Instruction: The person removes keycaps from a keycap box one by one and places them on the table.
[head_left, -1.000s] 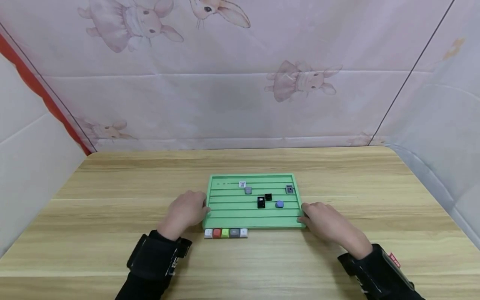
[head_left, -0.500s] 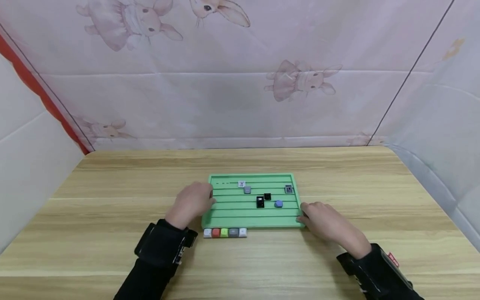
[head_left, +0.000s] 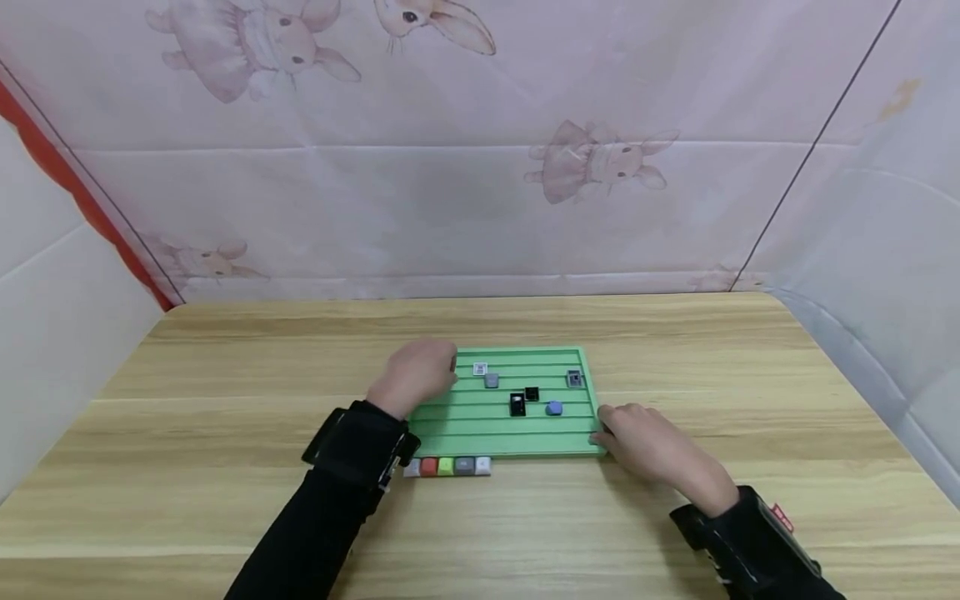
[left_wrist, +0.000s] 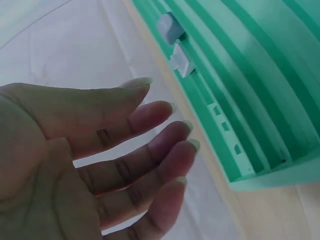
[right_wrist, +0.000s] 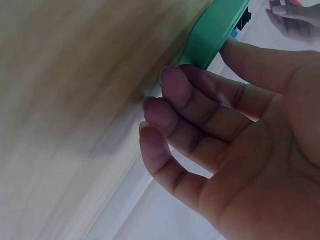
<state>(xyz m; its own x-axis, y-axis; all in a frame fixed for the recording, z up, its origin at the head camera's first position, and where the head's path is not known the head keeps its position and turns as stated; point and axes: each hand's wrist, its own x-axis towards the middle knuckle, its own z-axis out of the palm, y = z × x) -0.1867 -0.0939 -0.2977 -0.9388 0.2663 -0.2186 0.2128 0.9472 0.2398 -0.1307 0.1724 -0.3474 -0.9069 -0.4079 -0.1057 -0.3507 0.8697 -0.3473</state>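
Observation:
A green ridged tray lies on the table with several keycaps on it. My right hand pinches its front right corner; in the right wrist view the thumb is on the rim and the index finger below. My left hand hangs over the tray's left part, hiding its far left corner, and holds nothing. In the left wrist view its fingers are loosely bent beside a white upturned keycap and a grey keycap. Two black keycaps and a blue-violet keycap lie mid-tray.
A row of keycaps, among them a red keycap and a green keycap, lines the tray's front edge at left. A dark upturned keycap is at the tray's right side. Behind the wooden table hangs a rabbit-print curtain.
My left hand has left the tray's left edge and moved away from me and to the right, over its far left part. The right hand stays at the front right corner.

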